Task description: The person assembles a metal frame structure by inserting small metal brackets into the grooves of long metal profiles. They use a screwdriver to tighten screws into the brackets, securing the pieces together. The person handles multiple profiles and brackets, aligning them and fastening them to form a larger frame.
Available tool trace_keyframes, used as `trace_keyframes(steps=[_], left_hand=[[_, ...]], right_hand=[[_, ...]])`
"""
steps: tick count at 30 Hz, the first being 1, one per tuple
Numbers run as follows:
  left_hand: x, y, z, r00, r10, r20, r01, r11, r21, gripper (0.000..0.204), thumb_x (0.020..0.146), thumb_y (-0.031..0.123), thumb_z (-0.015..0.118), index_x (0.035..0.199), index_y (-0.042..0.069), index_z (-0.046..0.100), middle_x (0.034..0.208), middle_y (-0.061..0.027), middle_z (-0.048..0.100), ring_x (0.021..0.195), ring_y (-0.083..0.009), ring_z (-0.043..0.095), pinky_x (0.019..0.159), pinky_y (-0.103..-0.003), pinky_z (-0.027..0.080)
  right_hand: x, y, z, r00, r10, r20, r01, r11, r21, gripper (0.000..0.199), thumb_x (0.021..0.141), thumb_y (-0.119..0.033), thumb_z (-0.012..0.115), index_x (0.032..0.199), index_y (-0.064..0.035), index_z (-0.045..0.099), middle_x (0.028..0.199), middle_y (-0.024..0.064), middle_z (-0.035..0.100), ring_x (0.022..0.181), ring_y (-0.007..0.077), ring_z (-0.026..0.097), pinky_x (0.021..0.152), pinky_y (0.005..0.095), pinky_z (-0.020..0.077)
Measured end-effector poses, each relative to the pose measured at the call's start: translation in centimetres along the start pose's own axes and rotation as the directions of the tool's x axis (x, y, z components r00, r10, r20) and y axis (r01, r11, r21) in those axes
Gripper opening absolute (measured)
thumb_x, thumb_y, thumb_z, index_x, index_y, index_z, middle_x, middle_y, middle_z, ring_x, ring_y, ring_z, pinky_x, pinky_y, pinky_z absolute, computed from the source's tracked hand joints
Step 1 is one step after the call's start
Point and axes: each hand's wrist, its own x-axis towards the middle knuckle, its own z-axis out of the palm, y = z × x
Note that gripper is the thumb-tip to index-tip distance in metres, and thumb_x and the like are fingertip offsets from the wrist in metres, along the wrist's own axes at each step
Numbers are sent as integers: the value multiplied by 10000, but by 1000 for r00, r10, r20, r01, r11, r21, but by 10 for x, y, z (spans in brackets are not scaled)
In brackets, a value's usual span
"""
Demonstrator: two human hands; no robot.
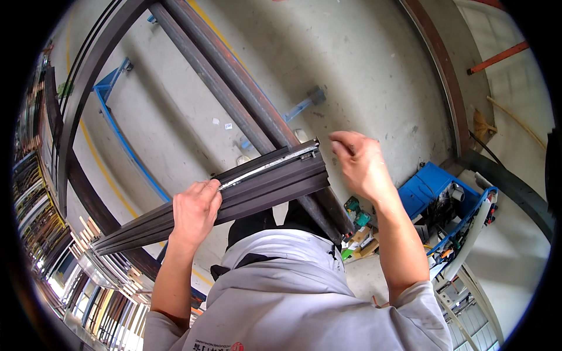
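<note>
In the head view, the dark grooved metal profile (272,190) is laid across steel tubes (205,73), a silvery strip (257,171) along it. The left hand's (197,209) fingers are curled over it; whether it is gripped cannot be told. The right hand (358,159) is held clear, fingers bunched, any contents hidden. The strip could be dislodged if the profile were jolted.

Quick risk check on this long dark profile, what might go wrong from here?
1. The dark profile may shift on the dark bars beneath it: only the left hand is touching it, and the right hand is off its near end.
2. The silver strip might nick fingers if its edges are sharp; sharpness can't be seen.
</note>
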Motion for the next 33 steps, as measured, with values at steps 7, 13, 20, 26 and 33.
trace_keyframes(steps=[7, 13, 20, 26, 33], left_hand=[[0, -16, -3, 999, 29, 44, -27, 998, -54, 151, 829, 46, 759, 968, 7, 718, 906, -143, 740, 840, -346, 714, 699, -442, 573], [4, -13, -6, 997, 68, 23, -65, 991, -116, 103, 846, 34, 750, 931, -2, 705, 894, -141, 718, 831, -339, 695, 689, -439, 563], [8, -14, -3, 995, 97, 37, -92, 989, -112, 92, 861, 39, 750, 921, 2, 691, 850, -134, 686, 799, -336, 670, 659, -442, 540], [12, -11, -6, 992, 114, 54, -109, 990, -85, 79, 873, 39, 743, 911, 11, 680, 799, -127, 648, 757, -332, 641, 631, -446, 519], [8, -7, -3, 995, 85, 45, -83, 995, -57, 105, 865, 33, 747, 952, 8, 696, 853, -145, 697, 792, -347, 682, 651, -447, 549]], right_hand=[[-58, -10, -71, 722, 448, 527, -638, 137, 757, 236, 1094, -213, 591, 1083, 15, 651, 821, 96, 694, 506, 91, 463, 464, 235, 386], [-148, -19, -4, 748, 563, 352, -465, 65, 883, 212, 1065, -137, 617, 1212, 15, 611, 971, 149, 702, 696, 169, 588, 637, 298, 486], [-148, -41, 8, 802, 594, 63, -451, 533, 716, 510, 1037, 70, 417, 1530, -39, 494, 1043, 117, 658, 707, 146, 654, 666, 284, 545], [-38, -5, 11, 968, 252, 16, -248, 933, 260, 282, 1025, -116, 632, 1267, -3, 721, 900, 105, 594, 684, 167, 618, 654, 331, 508], [0, -5, 20, 975, 218, 40, -222, 952, 211, 209, 961, -141, 742, 1105, 5, 783, 895, 113, 634, 826, 234, 626, 770, 359, 506]])
